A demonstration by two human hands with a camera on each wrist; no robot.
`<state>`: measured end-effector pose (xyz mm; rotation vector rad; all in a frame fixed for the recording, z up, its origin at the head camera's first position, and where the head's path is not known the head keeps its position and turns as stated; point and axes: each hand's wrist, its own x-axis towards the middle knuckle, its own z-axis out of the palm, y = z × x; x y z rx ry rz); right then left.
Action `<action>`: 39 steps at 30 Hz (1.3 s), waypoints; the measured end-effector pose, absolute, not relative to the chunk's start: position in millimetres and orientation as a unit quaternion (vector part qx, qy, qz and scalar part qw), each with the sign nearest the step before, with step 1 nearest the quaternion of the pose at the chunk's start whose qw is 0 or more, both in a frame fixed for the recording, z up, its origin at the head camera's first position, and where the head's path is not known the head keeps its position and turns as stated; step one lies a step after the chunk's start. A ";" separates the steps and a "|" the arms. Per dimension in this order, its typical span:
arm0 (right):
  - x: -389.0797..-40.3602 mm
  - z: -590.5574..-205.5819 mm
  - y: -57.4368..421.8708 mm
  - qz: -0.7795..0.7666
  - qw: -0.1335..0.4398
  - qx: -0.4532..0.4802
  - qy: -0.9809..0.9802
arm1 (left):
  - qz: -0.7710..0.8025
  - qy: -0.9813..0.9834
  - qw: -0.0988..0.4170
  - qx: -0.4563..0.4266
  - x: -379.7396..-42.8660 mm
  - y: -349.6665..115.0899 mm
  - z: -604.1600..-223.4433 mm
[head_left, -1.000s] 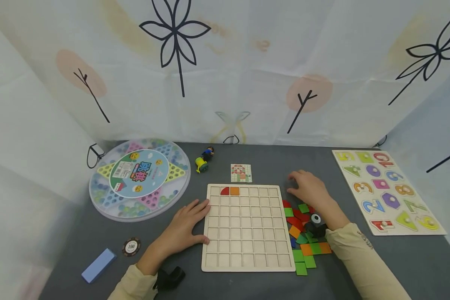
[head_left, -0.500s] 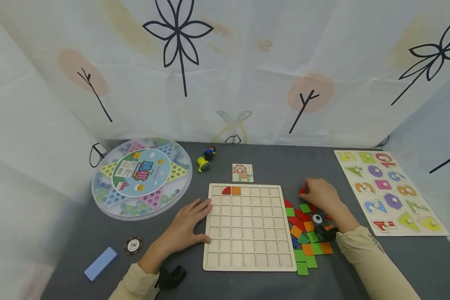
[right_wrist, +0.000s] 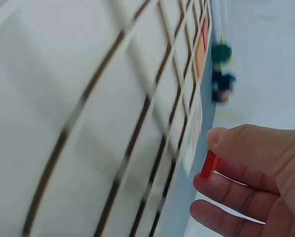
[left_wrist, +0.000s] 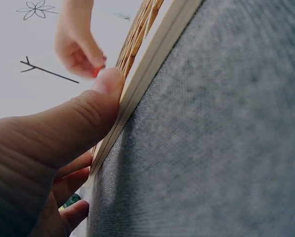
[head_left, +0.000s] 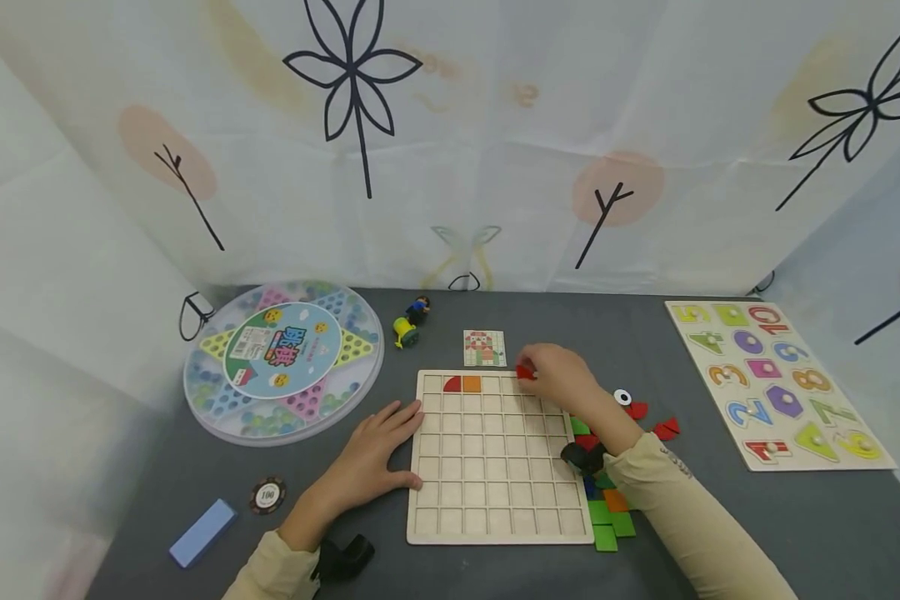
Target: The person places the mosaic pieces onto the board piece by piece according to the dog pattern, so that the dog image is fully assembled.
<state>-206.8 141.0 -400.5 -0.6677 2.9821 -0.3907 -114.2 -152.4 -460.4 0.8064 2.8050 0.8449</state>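
My right hand (head_left: 562,379) pinches a red tile (right_wrist: 209,164) between thumb and fingers, above the top edge of the wooden grid board (head_left: 495,467). In the head view only part of that tile shows beside the fingertips. My left hand (head_left: 371,458) rests along the board's left edge, fingers spread, its thumb (left_wrist: 100,96) touching the rim. In the board's top row lie a red quarter-round tile (head_left: 453,384) and an orange square tile (head_left: 471,383), side by side. Behind the board lies a small pattern card (head_left: 484,348).
Loose green tiles (head_left: 606,525) and others lie along the board's right side, partly under my right forearm. A number puzzle board (head_left: 780,387) is at far right. At left are a round marble game (head_left: 281,362), a poker chip (head_left: 267,495) and a blue block (head_left: 202,533); small figures (head_left: 411,321) stand behind.
My right hand went to the tile pile, took a red tile and carried it left to the board's top edge. My left hand has stayed at the board's left edge.
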 end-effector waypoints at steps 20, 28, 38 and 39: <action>-206.1 -412.3 103.2 -0.107 0.060 -0.227 0.966 | 0.280 0.921 0.058 0.264 -115.1 -144.9 -460.1; -202.4 -401.5 138.5 -0.163 0.042 -0.198 0.966 | 0.283 0.921 0.060 0.262 -113.1 -146.2 -460.9; -183.4 -403.1 210.7 -0.168 0.036 -0.187 0.967 | 0.282 0.922 0.056 0.258 -114.0 -151.8 -460.0; -181.4 -404.6 213.1 -0.165 0.042 -0.184 0.968 | 0.284 0.922 0.056 0.258 -114.2 -152.0 -460.1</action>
